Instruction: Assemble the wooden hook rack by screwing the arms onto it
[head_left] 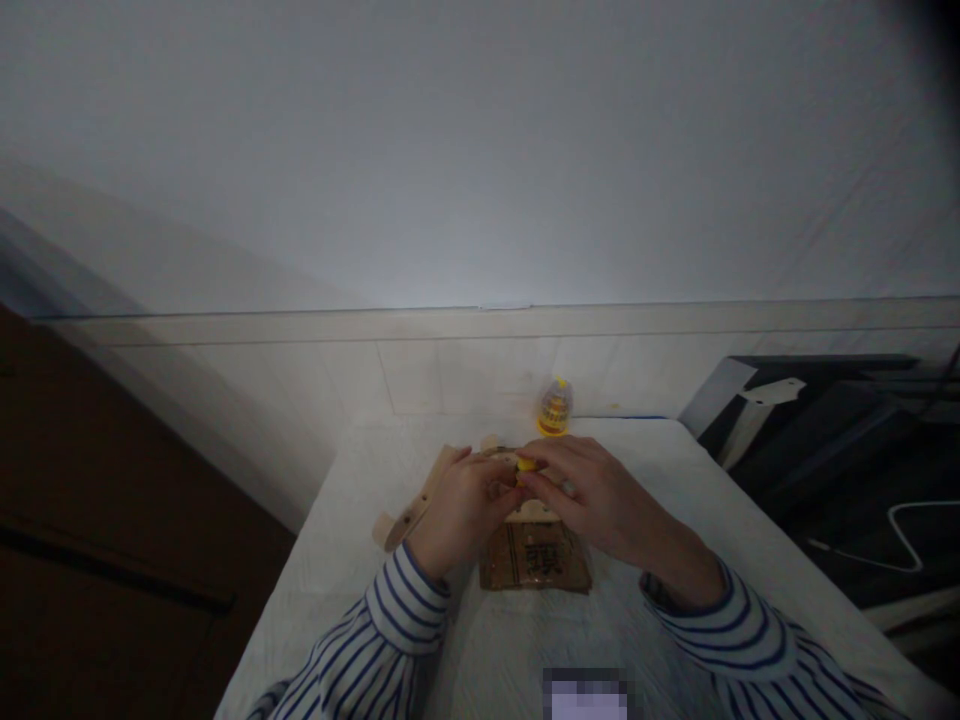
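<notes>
Both hands meet over the middle of the table. In the fingertips of my right hand [600, 490] is a small yellow piece [526, 465], too small to name surely. Closed against its left side are the thumb and fingers of my left hand [465, 505]. Light wooden parts with dark holes lie under and around the hands; one long wooden part [412, 510] slants out to the left of my left hand. Below the hands is a flat brown packet [536, 558] with a large black printed character and a shiny film.
A clear, cone-shaped case [555, 410] with yellow tiers stands at the table's back edge by the wall. White sheeting covers the table [315, 620]. Dark panels and a pale cable [907, 550] are on the right. A pixelated patch sits at the front edge.
</notes>
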